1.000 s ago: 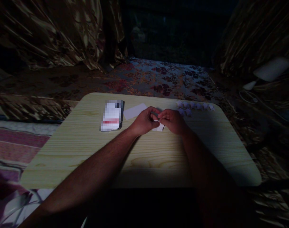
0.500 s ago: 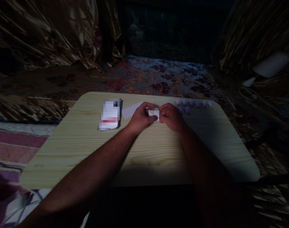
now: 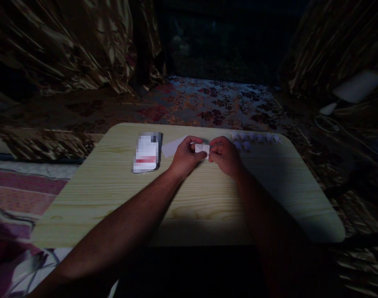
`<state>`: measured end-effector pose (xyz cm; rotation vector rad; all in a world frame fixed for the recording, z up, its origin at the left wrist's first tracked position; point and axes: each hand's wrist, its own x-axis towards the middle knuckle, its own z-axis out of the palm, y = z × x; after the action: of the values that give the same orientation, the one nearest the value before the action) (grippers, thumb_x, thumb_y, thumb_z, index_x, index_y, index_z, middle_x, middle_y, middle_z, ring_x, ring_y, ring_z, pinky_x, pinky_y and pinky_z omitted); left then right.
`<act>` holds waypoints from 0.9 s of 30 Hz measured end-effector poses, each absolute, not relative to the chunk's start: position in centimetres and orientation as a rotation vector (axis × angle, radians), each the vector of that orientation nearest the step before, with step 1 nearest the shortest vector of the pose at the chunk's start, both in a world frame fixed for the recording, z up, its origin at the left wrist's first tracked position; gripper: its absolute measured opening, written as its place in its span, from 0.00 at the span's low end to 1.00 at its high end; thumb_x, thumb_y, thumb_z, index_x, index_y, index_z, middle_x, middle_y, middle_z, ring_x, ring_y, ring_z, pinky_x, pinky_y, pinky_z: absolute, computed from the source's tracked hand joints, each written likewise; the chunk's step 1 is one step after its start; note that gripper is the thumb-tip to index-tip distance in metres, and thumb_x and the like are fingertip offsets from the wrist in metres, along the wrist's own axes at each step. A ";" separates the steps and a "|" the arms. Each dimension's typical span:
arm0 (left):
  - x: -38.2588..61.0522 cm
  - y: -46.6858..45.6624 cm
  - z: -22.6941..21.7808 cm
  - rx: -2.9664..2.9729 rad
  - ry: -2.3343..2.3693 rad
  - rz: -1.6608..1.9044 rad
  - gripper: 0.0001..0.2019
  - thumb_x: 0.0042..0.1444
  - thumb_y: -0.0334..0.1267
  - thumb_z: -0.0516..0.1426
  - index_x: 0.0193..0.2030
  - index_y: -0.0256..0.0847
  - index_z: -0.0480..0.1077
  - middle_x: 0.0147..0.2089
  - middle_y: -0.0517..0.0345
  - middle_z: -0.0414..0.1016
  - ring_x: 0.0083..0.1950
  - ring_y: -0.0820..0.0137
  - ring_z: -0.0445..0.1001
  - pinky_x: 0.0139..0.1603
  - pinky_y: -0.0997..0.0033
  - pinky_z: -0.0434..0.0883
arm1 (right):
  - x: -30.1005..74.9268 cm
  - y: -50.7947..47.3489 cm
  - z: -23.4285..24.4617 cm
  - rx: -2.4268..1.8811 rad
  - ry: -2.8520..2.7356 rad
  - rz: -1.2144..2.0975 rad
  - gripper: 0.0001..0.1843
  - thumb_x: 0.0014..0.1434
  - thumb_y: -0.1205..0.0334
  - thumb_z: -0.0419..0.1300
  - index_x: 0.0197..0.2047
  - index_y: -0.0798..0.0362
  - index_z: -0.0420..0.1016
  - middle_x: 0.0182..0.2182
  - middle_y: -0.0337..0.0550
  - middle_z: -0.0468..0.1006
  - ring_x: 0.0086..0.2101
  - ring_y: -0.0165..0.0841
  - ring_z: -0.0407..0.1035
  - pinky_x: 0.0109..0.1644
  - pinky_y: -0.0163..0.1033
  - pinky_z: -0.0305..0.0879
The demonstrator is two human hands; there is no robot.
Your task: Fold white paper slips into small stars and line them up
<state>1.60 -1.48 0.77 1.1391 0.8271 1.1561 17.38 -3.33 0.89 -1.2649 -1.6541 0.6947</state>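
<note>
Between my two hands is a small piece of folded white paper [image 3: 201, 148], with crease lines on its face. My left hand [image 3: 188, 156] grips it from the left, thumb across its lower front. From the other side, my right hand [image 3: 225, 154] pinches its right edge with bent fingers. Behind my left hand a flat strip of pale paper [image 3: 172, 147] lies on the table, partly hidden by that hand. Several small folded paper pieces [image 3: 251, 136] sit in two rows beyond my right hand.
The light wooden table [image 3: 120, 192] has rounded corners. A blurred-out white block with a red band [image 3: 146, 153] lies at its left. Behind it is a flower-patterned cloth ledge [image 3: 207, 101], with curtains at both sides. At right stands a white lamp [image 3: 358, 87] with a cable.
The whole view has shifted slightly, so the table appears a little lower and further right. Both hands keep their hold on the folded paper, with only slight finger movement.
</note>
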 end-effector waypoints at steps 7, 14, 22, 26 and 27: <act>1.6 -1.5 0.6 1.230 0.886 1.142 0.23 0.38 0.28 0.64 0.43 0.39 0.66 0.29 0.64 0.74 0.26 0.76 0.69 0.28 0.76 0.64 | 17.0 -3.2 0.2 -1.225 -1.561 0.825 0.11 0.49 0.67 0.60 0.38 0.50 0.71 0.26 0.36 0.75 0.24 0.31 0.70 0.26 0.36 0.62; 1.5 -1.4 0.5 1.231 0.889 1.137 0.23 0.39 0.28 0.63 0.44 0.40 0.65 0.28 0.64 0.73 0.24 0.76 0.67 0.25 0.77 0.61 | 16.6 -3.4 0.4 -1.213 -1.503 0.893 0.15 0.47 0.68 0.60 0.40 0.49 0.67 0.22 0.33 0.74 0.23 0.33 0.71 0.26 0.37 0.63; 1.3 -1.2 0.5 1.070 0.811 1.128 0.24 0.35 0.27 0.65 0.42 0.40 0.65 0.28 0.63 0.75 0.25 0.74 0.70 0.27 0.75 0.64 | 16.8 -3.4 0.0 -1.212 -1.534 0.855 0.12 0.49 0.67 0.60 0.39 0.49 0.68 0.25 0.35 0.75 0.24 0.32 0.71 0.28 0.37 0.62; 1.4 -1.3 0.5 1.060 0.826 1.126 0.25 0.35 0.29 0.66 0.43 0.39 0.66 0.29 0.62 0.76 0.26 0.73 0.71 0.28 0.74 0.65 | 16.7 -3.4 0.3 -1.239 -1.497 0.837 0.13 0.48 0.67 0.60 0.40 0.49 0.68 0.26 0.35 0.75 0.24 0.32 0.71 0.28 0.37 0.62; 1.5 -1.3 0.5 1.071 0.818 1.127 0.25 0.36 0.29 0.66 0.43 0.39 0.66 0.30 0.62 0.76 0.27 0.73 0.71 0.29 0.74 0.65 | 16.7 -3.4 0.4 -1.247 -1.486 0.849 0.14 0.48 0.67 0.59 0.40 0.49 0.67 0.25 0.34 0.75 0.24 0.32 0.70 0.28 0.37 0.62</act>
<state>1.49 -1.29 0.47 1.0712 0.8181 1.1268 16.66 -3.36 0.40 -1.2469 -1.4859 0.8490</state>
